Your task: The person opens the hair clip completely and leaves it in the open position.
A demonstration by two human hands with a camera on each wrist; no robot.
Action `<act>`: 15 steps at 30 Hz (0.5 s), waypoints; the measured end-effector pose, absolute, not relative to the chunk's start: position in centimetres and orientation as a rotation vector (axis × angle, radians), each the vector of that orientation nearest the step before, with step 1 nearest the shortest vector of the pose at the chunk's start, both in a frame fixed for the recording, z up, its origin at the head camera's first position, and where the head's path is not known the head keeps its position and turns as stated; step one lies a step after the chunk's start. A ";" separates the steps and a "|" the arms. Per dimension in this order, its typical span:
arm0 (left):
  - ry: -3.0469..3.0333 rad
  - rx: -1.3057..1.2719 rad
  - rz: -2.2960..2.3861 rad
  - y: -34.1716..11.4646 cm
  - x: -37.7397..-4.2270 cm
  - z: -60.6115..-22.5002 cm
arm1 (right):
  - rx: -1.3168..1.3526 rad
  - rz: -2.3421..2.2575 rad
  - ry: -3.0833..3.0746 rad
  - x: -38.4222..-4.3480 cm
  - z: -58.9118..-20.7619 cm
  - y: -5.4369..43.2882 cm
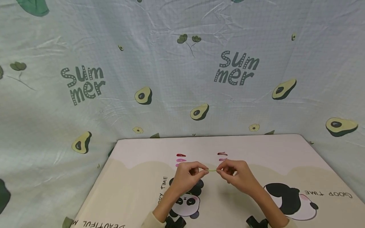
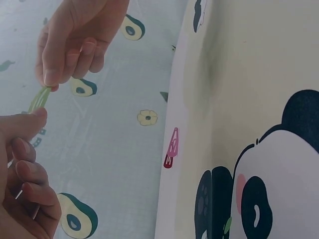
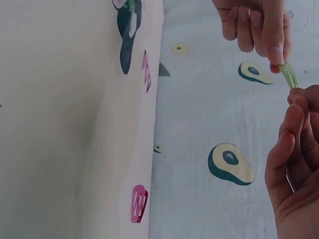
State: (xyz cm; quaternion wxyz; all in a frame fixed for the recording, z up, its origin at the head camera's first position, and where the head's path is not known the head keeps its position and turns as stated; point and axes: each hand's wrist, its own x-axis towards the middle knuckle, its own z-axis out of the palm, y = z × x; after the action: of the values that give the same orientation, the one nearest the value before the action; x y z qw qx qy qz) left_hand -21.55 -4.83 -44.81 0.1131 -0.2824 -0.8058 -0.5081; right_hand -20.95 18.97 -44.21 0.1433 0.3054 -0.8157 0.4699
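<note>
A light green snap hair clip is stretched between both hands above the table. My left hand pinches one end of it between thumb and index finger. My right hand pinches the other end the same way, its remaining fingers curled in. The slim loop of the green clip shows between the fingertips in the left wrist view, and its ends are hidden under them. Just beyond the left hand lie a red hair clip and pink ones. Beyond the right hand lie a dark red clip and a pink clip.
The table has a pale cover printed with a panda, a black-and-white dog and lettering. Behind its far edge hangs a light curtain with avocado prints. Black camera mounts sit at both wrists.
</note>
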 end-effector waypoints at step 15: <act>-2.298 -0.834 -1.421 -4.8 -21.4 -44.8 | 0.841 1.261 -2.276 -20.7 -44.4 18.6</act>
State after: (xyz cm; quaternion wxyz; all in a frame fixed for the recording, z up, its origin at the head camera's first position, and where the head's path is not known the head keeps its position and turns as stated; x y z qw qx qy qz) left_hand -21.43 -4.82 -44.79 0.1563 -0.2912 -0.8028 -0.4963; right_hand -20.71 18.63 -44.37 0.2020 0.3012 -0.8151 0.4517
